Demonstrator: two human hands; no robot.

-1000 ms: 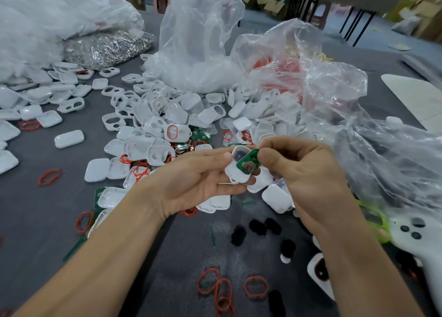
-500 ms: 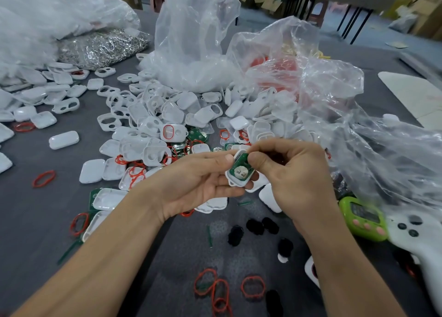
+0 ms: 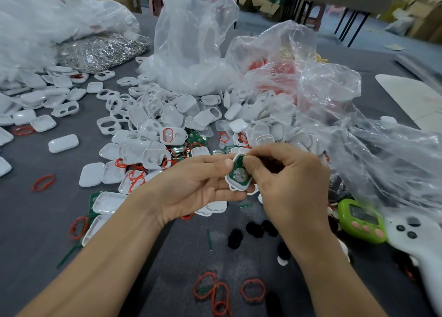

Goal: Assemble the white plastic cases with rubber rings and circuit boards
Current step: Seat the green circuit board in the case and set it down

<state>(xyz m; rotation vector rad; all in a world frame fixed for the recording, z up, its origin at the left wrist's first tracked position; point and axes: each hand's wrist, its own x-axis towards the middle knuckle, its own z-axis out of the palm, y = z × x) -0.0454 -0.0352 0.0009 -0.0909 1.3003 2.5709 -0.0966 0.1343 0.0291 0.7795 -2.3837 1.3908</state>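
We hold a small white plastic case half [image 3: 235, 185] above the grey table [image 3: 35, 221], our left hand [image 3: 196, 185] pinching its edge, our right hand [image 3: 287, 180] curled, thumb pressing a green round-celled circuit board [image 3: 239, 174] into it.

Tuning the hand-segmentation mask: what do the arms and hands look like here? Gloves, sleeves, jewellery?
The left hand and right hand are both bare, with no gloves and no rings visible. Neither wrist carries a watch or band. The forearms are bare to the frame's edge, with no sleeve in view. Nails are short where they show.
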